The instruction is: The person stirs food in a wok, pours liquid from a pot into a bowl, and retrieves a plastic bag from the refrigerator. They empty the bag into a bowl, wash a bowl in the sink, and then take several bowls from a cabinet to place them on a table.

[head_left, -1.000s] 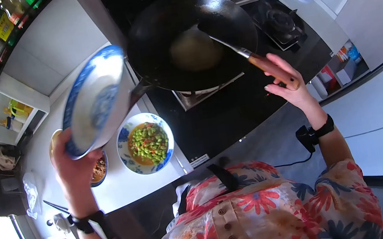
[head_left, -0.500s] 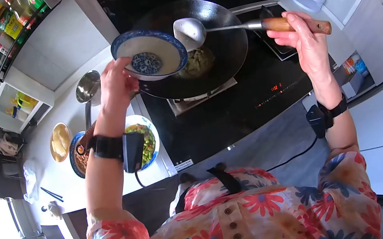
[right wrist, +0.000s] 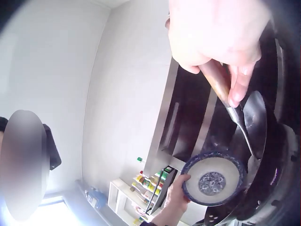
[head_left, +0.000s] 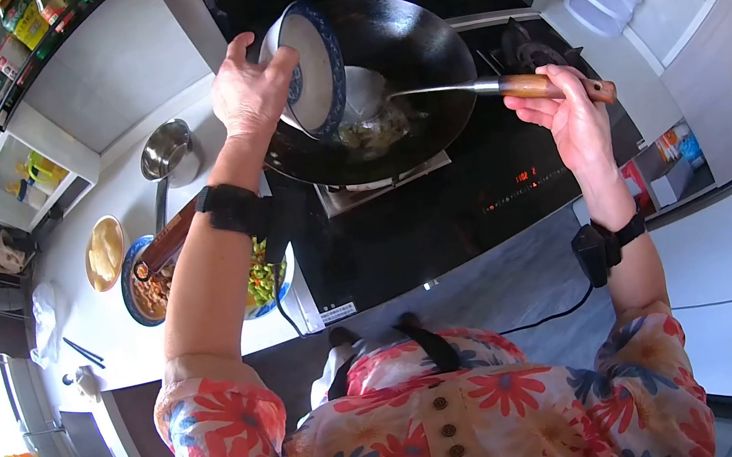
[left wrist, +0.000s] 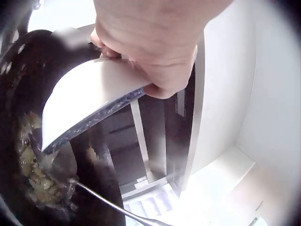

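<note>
A dark wok (head_left: 429,53) stands on the black stove with pale, wet food (head_left: 377,133) at its bottom. My left hand (head_left: 254,92) grips a white bowl with a blue rim (head_left: 322,71), which is tipped on its side over the wok's left part. In the left wrist view the thumb and fingers (left wrist: 160,52) pinch the bowl's edge, its white outside (left wrist: 84,94) facing the camera. My right hand (head_left: 576,121) holds the wooden handle (head_left: 536,85) of a metal spatula (head_left: 363,93), whose blade is down in the wok beside the bowl.
Left of the stove are a metal saucepan (head_left: 167,151), a dish of pale yellow food (head_left: 105,254), a bowl of brown food (head_left: 149,294) and a plate of green food (head_left: 263,270), partly behind the left forearm. A second burner (head_left: 533,50) is at the right.
The left hand has swung the bowl from the left side to over the wok and tipped it. The spatula was lifted toward the bowl, then lowered into the wok. The food now appears bulkier.
</note>
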Tool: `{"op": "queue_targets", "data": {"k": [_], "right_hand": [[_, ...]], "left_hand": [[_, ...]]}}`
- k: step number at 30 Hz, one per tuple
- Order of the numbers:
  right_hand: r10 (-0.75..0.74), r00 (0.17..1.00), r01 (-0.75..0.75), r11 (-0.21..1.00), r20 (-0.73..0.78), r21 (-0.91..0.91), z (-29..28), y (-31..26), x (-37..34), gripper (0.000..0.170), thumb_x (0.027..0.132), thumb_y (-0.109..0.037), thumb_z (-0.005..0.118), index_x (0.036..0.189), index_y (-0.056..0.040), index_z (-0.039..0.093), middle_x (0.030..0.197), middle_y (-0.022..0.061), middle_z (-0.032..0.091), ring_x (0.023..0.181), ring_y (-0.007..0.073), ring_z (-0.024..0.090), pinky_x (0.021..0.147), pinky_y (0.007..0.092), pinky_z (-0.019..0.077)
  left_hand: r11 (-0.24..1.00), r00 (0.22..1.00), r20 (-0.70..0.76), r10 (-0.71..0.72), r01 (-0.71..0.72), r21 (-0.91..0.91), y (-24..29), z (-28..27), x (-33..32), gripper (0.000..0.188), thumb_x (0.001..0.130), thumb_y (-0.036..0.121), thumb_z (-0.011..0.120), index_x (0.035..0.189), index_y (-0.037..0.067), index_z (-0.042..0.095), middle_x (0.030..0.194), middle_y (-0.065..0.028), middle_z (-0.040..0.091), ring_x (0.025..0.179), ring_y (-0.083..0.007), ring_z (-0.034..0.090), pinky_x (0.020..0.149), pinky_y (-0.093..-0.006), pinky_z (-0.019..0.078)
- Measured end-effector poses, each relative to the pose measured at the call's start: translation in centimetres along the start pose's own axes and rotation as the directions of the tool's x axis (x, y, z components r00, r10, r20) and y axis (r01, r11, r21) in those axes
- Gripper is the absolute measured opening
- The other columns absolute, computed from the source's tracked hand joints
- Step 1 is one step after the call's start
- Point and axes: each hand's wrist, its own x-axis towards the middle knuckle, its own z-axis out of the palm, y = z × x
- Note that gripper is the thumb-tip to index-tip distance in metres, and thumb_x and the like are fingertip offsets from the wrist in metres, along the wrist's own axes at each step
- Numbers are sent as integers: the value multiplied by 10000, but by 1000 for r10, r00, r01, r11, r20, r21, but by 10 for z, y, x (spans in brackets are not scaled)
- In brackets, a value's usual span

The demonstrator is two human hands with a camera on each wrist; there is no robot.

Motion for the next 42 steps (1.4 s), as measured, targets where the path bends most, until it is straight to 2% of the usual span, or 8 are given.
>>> {"op": "queue_targets", "data": {"k": [7,12,15,20,28,34,38,42], "right_hand": [[-338,940,342,914,57,-221,2,-15,1,170,874,-98,535,969,42,548,866,161,618,712,261,660,595,269,552],[-325,945,320,902,31,-289,3,-23,4,250,868,-154,557,1018,46,540,901,151,606,731,268,660,609,268,533],[-278,961,264,909,4,-322,9,-25,2,292,861,-191,572,1034,41,536,924,153,606,792,278,654,658,286,520],[-214,976,176,895,-47,-409,-1,-18,5,347,864,-248,574,1085,16,525,1001,137,592,866,296,638,729,310,487],[-88,991,40,914,-101,-403,25,-21,-6,386,857,-269,573,1135,-13,498,1079,123,572,922,286,624,767,310,468],[-277,958,172,751,-68,-637,83,-69,-13,291,831,-200,590,1026,11,548,868,122,618,709,231,663,575,237,490],[-168,981,45,686,-97,-726,93,-112,-12,266,819,-258,582,938,-21,562,818,124,634,647,197,658,506,217,492],[3,985,-85,873,-170,-480,71,-72,-4,256,807,-251,572,926,-25,567,820,158,643,635,238,660,491,240,507]], "left_hand": [[965,967,-230,-109,47,-258,-15,-44,0,579,637,355,621,1088,-4,569,572,-71,587,624,-188,585,680,-280,465],[618,916,-76,-395,203,-759,-54,-110,-15,322,778,274,540,936,-5,566,628,-103,568,415,-170,479,378,-267,382],[297,898,138,-417,278,-914,-91,-166,-38,366,806,283,521,966,-47,515,661,-125,586,476,-206,507,462,-322,437],[104,861,87,-501,160,-982,-169,-267,-97,337,804,212,534,987,-66,482,779,-191,589,652,-262,560,614,-348,463],[416,580,-231,-781,208,-885,-382,-350,-201,277,855,169,480,1056,-21,457,901,-225,562,835,-357,592,786,-425,509],[254,566,-30,-824,321,-913,-500,-349,-238,220,888,169,409,1016,-9,433,1022,-269,518,989,-356,539,862,-417,479],[239,519,-16,-855,366,-900,-521,-346,-243,265,879,166,449,1060,-28,449,1005,-240,545,970,-323,554,856,-388,484],[290,657,28,-754,370,-883,-537,-345,-242,281,897,166,441,1093,-35,454,1033,-217,550,952,-300,564,854,-352,491]]}}
